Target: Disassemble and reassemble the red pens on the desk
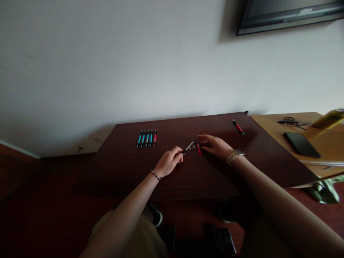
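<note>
My left hand (170, 160) is closed around the dark lower part of a pen, and its thin pale refill (189, 146) sticks out towards the upper right. Beside the refill's tip lie two tiny light pen pieces (194, 147) on the dark table. A red pen barrel (199, 148) rests just left of my right hand (213, 145). That hand has its fingers apart, thumb and index curving towards the barrel, with nothing visible between them. To the left, several blue pens (143, 138) and one red pen (155, 138) stand in a neat row.
Another red pen (238, 127) lies at the table's back right. A lighter side table (271, 125) adjoins on the right, carrying a black phone (301, 144), a dark cable (291, 122) and a yellow object (328, 119). A screen (292, 16) hangs on the wall above.
</note>
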`<state>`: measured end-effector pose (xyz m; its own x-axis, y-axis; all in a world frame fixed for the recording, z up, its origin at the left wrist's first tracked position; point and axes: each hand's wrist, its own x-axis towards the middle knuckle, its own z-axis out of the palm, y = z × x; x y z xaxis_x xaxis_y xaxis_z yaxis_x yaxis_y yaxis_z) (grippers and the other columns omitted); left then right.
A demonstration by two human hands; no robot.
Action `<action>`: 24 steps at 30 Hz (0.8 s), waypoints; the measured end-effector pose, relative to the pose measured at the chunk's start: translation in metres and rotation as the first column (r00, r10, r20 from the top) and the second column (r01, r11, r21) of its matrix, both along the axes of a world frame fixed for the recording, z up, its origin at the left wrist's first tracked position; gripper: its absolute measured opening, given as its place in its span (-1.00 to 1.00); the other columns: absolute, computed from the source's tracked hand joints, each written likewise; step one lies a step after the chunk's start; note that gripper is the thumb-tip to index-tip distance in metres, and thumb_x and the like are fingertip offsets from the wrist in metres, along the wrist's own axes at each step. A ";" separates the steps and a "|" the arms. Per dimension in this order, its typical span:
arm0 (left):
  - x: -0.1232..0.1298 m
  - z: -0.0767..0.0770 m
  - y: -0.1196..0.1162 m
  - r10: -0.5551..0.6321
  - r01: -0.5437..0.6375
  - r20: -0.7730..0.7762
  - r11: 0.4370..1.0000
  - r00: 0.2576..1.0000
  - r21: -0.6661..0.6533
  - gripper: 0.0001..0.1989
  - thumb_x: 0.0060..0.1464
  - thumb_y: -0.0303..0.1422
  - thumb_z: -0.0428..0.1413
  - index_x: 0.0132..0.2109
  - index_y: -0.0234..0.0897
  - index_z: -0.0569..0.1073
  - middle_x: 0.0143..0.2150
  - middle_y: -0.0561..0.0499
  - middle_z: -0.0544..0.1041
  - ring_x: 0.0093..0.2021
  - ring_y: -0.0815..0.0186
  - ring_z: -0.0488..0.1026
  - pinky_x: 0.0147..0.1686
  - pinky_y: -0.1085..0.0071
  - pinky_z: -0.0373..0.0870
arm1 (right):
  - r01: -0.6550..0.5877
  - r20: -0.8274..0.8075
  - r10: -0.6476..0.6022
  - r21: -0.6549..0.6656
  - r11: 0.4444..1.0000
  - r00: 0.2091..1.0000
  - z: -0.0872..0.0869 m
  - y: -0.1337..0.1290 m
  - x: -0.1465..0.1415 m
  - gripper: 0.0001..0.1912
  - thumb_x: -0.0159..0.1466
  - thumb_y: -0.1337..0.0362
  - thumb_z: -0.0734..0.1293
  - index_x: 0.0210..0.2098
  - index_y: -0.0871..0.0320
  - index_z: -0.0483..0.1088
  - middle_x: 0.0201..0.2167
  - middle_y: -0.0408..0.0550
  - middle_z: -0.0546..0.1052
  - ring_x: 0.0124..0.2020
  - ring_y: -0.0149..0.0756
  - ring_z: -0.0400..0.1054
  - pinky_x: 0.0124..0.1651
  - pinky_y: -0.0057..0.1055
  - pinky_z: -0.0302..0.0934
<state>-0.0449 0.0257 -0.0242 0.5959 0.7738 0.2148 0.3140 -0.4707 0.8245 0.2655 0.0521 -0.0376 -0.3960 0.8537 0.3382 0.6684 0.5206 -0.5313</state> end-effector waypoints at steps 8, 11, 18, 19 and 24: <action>0.003 0.001 -0.001 0.009 -0.009 -0.005 1.000 1.000 0.004 -0.82 0.43 -0.26 -0.03 -0.06 -0.21 0.42 -0.30 0.04 0.58 -0.31 0.31 0.52 -0.19 0.37 0.41 | -0.026 -0.314 -0.003 -0.086 0.996 0.949 0.028 -0.021 -0.027 -0.66 0.39 0.03 0.37 0.07 0.04 0.51 -0.18 -0.02 0.61 -0.22 -0.17 0.51 -0.12 -0.23 0.45; 0.003 0.001 0.000 0.013 -0.012 -0.017 1.000 1.000 0.008 -0.83 0.43 -0.27 -0.03 -0.05 -0.21 0.42 -0.31 0.04 0.57 -0.31 0.31 0.52 -0.19 0.37 0.41 | -0.102 -0.429 0.019 -0.169 0.980 0.903 0.034 -0.025 -0.037 -0.65 0.38 -0.01 0.38 0.03 0.06 0.51 -0.18 -0.03 0.63 -0.19 -0.19 0.52 -0.12 -0.27 0.43; 0.003 0.002 0.001 0.008 -0.007 -0.032 1.000 0.999 0.016 -0.84 0.43 -0.29 -0.03 -0.06 -0.21 0.42 -0.31 0.04 0.58 -0.30 0.31 0.52 -0.17 0.37 0.42 | -0.101 -0.526 0.001 -0.160 0.982 0.850 0.039 -0.026 -0.045 -0.67 0.38 -0.06 0.38 -0.19 0.09 0.50 -0.26 -0.04 0.60 -0.23 -0.22 0.49 -0.12 -0.28 0.40; 0.002 0.001 0.001 0.006 -0.006 -0.030 1.000 1.000 0.015 -0.84 0.43 -0.29 -0.03 -0.05 -0.21 0.42 -0.31 0.04 0.58 -0.30 0.31 0.52 -0.17 0.37 0.42 | -0.089 -0.540 -0.011 -0.159 0.983 0.842 0.040 -0.026 -0.044 -0.66 0.37 -0.06 0.38 -0.19 0.09 0.50 -0.27 -0.05 0.59 -0.24 -0.23 0.48 -0.12 -0.29 0.40; 0.001 0.000 0.001 0.004 -0.004 -0.022 1.000 1.000 0.018 -0.83 0.43 -0.28 -0.03 -0.05 -0.21 0.42 -0.31 0.04 0.58 -0.30 0.31 0.52 -0.18 0.37 0.42 | -0.014 -0.600 -0.100 -0.183 0.983 0.793 0.042 -0.024 -0.036 -0.62 0.32 -0.11 0.42 -0.21 0.09 0.49 -0.27 -0.06 0.57 -0.26 -0.23 0.44 -0.18 -0.31 0.37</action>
<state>-0.0436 0.0263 -0.0243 0.5974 0.7726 0.2150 0.3342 -0.4836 0.8090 0.2290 0.0279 0.0040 -0.1206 0.9308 0.3451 0.1996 0.3633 -0.9101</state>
